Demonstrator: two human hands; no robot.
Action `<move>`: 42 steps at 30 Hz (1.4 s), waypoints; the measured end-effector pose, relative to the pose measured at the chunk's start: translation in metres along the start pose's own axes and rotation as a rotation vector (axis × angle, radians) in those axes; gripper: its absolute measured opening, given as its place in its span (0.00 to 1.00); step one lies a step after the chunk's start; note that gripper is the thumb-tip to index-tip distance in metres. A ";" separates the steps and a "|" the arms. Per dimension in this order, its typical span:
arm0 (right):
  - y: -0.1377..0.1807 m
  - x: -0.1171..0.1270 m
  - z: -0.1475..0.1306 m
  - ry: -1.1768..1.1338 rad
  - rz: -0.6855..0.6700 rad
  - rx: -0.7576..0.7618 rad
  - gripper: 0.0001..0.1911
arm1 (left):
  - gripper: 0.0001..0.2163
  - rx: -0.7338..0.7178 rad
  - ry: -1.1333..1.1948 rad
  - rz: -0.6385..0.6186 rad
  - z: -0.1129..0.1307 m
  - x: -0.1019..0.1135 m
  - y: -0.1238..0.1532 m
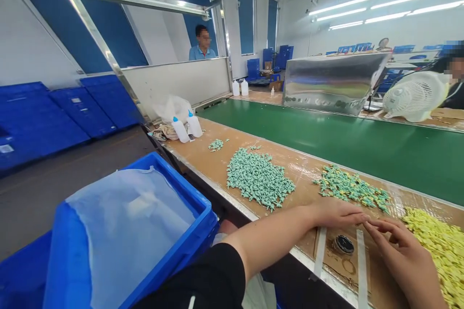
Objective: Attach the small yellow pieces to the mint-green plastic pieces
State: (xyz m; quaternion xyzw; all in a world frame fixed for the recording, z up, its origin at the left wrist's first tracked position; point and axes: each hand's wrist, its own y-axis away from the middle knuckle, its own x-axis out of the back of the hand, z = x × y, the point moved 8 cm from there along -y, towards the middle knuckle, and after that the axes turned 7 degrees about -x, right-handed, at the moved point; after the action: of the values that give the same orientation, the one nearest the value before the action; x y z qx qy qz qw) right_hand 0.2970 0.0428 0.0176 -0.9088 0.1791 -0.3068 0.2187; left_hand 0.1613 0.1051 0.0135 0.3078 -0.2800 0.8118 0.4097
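Note:
My left hand (335,212) reaches across the cardboard-covered bench, and its fingertips are drawn together. They meet the fingertips of my right hand (402,246), which is also closed in a pinch. Whatever lies between the fingers is hidden. Below the hands sits a small round black-topped container (342,245) between two strips of pale tape (362,265). Just beyond my left hand is a pile of joined green and yellow small pieces (351,186). Loose yellow pieces (440,251) lie beside my right hand. A larger heap of small green pieces (257,178) spreads farther left.
A green conveyor belt (308,128) runs behind the bench. Two white bottles with blue caps (187,127) and a small green cluster (216,145) are at the left end. A blue crate (181,246) stands at my left. Across the belt are a white fan (413,96) and other people.

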 end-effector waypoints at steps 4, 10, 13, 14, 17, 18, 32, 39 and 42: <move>0.006 0.003 -0.008 -0.066 0.035 0.002 0.19 | 0.19 0.114 0.285 0.060 -0.006 -0.003 -0.002; 0.011 0.005 -0.027 -0.066 0.065 0.147 0.12 | 0.20 0.176 0.489 0.048 -0.010 -0.013 -0.003; 0.008 0.009 -0.032 -0.060 0.066 0.172 0.12 | 0.20 0.157 0.479 0.066 -0.008 -0.014 -0.001; 0.007 0.009 -0.033 -0.059 0.051 0.168 0.12 | 0.20 0.145 0.473 0.079 -0.006 -0.013 0.000; 0.008 0.012 -0.036 -0.101 0.013 0.145 0.13 | 0.22 0.078 0.475 0.122 0.005 -0.010 0.005; 0.009 0.013 -0.038 -0.113 0.010 0.127 0.13 | 0.22 0.053 0.467 0.126 0.010 -0.008 0.008; 0.036 0.024 -0.084 -0.164 -0.009 0.115 0.06 | 0.25 -0.038 0.004 0.103 0.059 0.027 0.054; 0.044 0.011 -0.092 0.008 -0.304 0.159 0.14 | 0.05 0.424 -0.654 0.066 0.000 0.098 0.118; 0.048 0.004 -0.090 0.092 -0.373 0.178 0.14 | 0.04 0.526 -0.703 0.008 -0.022 0.103 0.130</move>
State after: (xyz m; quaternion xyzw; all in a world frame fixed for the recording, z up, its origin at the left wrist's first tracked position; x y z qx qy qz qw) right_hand 0.2333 -0.0251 0.0601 -0.8884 -0.0102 -0.3977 0.2290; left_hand -0.0021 0.1058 0.0478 0.6580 -0.1877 0.7029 0.1939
